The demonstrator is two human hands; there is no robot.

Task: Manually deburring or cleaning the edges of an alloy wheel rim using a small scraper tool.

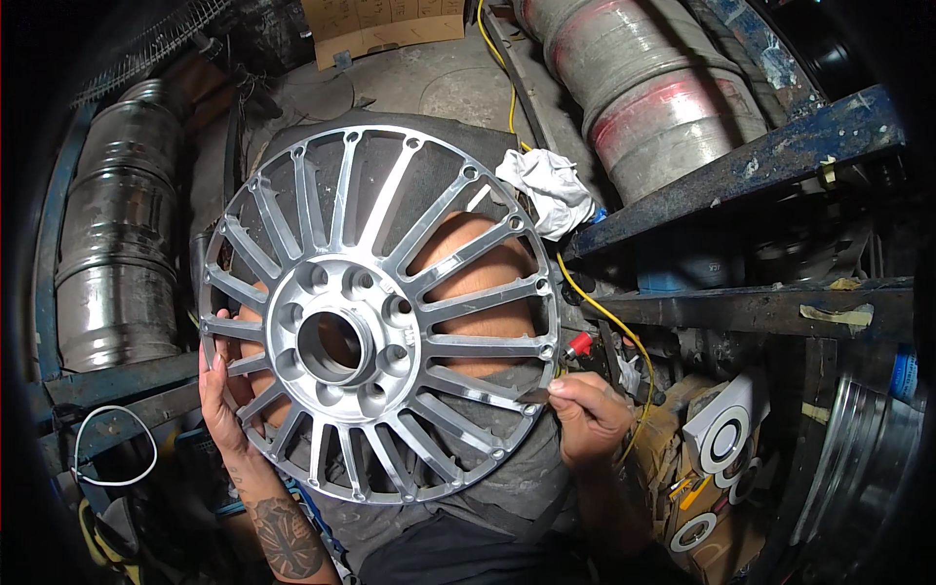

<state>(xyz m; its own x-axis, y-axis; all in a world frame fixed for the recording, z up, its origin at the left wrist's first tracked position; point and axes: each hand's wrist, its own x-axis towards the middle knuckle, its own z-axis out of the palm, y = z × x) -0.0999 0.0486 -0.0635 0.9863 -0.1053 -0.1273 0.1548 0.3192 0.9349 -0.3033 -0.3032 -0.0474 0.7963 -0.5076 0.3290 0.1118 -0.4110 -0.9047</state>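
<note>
Wheel (395, 334), hands (592, 417) at edge, gaps between spokes (478, 346)

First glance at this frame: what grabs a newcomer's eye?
The big silver spoked wheel dominates the centre, left hand on its left edge, right hand pinching what looks like a thin dark piece by its lower right rim. Next: the yellow cable snaking down its right side and red-streaked metal cylinders at upper right.

A brown, rectangular cardboard sheet (390, 39) is bearing dark handwriting; a dark-blue, boxy container (682, 267) and a bright-blue, rounded container (905, 376) are showing small pale lettering.
</note>
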